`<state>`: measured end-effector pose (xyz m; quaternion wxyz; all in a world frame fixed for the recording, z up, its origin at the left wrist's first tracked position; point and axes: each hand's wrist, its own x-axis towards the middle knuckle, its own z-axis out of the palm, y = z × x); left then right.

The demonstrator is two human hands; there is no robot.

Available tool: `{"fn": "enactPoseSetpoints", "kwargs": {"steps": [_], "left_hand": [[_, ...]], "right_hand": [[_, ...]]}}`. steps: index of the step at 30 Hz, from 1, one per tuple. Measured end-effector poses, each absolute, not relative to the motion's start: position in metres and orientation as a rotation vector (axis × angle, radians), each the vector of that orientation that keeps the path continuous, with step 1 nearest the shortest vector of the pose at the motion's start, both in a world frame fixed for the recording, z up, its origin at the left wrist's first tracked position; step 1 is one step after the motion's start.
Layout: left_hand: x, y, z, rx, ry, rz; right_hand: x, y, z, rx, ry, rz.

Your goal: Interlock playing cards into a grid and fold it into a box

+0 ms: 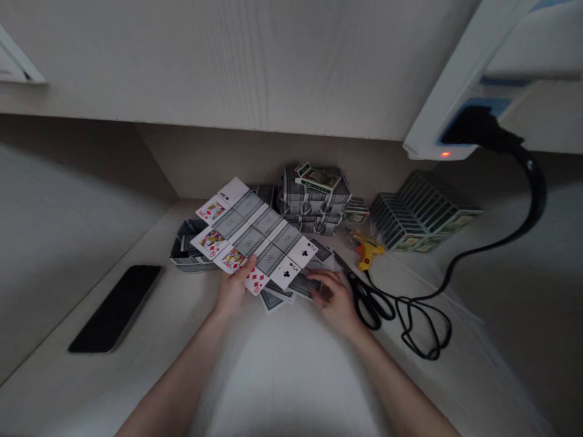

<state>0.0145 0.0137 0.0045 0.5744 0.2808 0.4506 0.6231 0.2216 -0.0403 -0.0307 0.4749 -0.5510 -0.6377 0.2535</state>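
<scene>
A flat panel of joined playing cards [246, 241] is held tilted above the desk, with grey backs across its middle and faces along its edges. My left hand [233, 291] is closed on its lower edge, thumb on top. Beneath the panel's right part, several loose playing cards [272, 301] lie face down on the desk. My right hand [334, 297] is at the right end of these, its fingers and thumb bent around the edge of one grey-backed card [303, 285]. Black-handled scissors [371, 300] lie just right of that hand, their blades partly hidden.
A yellow glue gun [367, 249] with a looped black cord [428, 297] is at right. Behind stand structures made of cards [314, 197], with a card box [319, 179] on top, and stacked card boxes [419, 212]. A phone [116, 309] lies left. A power strip [460, 130] hangs upper right.
</scene>
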Motion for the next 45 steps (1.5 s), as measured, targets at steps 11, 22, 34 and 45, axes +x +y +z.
{"fn": "enactPoseSetpoints", "kwargs": {"steps": [11, 22, 34, 45], "left_hand": [[0.002, 0.021, 0.008, 0.736, 1.001, 1.575], [-0.022, 0.020, 0.023, 0.666, 0.956, 1.129], [-0.040, 0.019, 0.026, 0.701, 1.015, 0.799], [-0.046, 0.022, 0.014, 0.765, 1.007, 0.703]], "right_hand": [[0.221, -0.041, -0.030, -1.511, -1.846, 0.258], [0.234, -0.040, -0.027, -1.465, -1.790, 0.244], [0.246, -0.035, -0.033, -1.607, -1.443, 0.484], [0.233, -0.031, -0.027, -1.240, -0.811, 1.087]]}}
